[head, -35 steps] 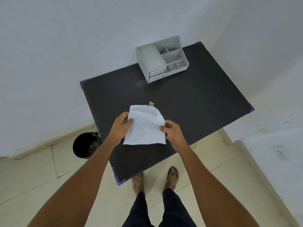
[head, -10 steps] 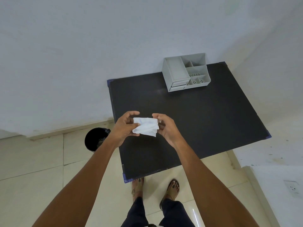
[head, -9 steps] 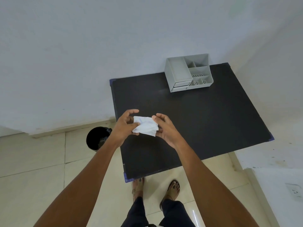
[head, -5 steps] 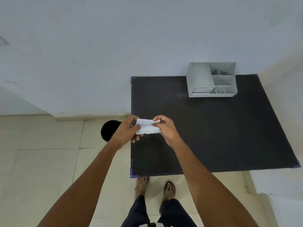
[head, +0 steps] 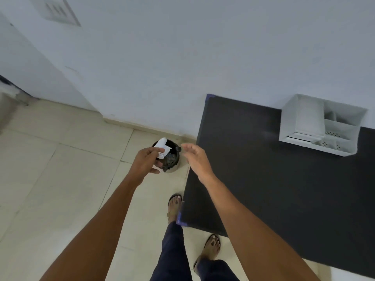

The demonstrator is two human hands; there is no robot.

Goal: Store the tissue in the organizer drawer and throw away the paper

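The white wall (head: 203, 57) fills the top of the view, and a pale tiled floor (head: 50, 179) is seen at the lower left. A black table (head: 284, 189) is seen on the right side. At about 2 o'clock on the table, by the wall, a white desk organizer (head: 320, 126) is set. Its drawer (head: 298, 136) is seen pulled out only a crack. What is inside the drawer cannot be told, so it cannot be said if the tissue is stored.

On the floor, at about 9 o'clock from the table's left edge, a small black trash bin (head: 171, 157) is found. It is lined with a dark bag.

The paper part is judged to be almost done. A crumpled white paper (head: 162, 149) is held over the bin's open top, at the bin's 10 o'clock side. It has not been dropped yet. Letting it go is judged to be what is left here.

The paper is pinched by the fingertips of the left hand (head: 147, 161). The right hand (head: 195, 157) is held just beside the bin at its 3 o'clock side. Its fingers are spread wide and nothing is held in it.

The paper is folded into a small wad. Its long side is seen running from 5 o'clock up to 11 o'clock, with the free corner pointed up toward the wall.
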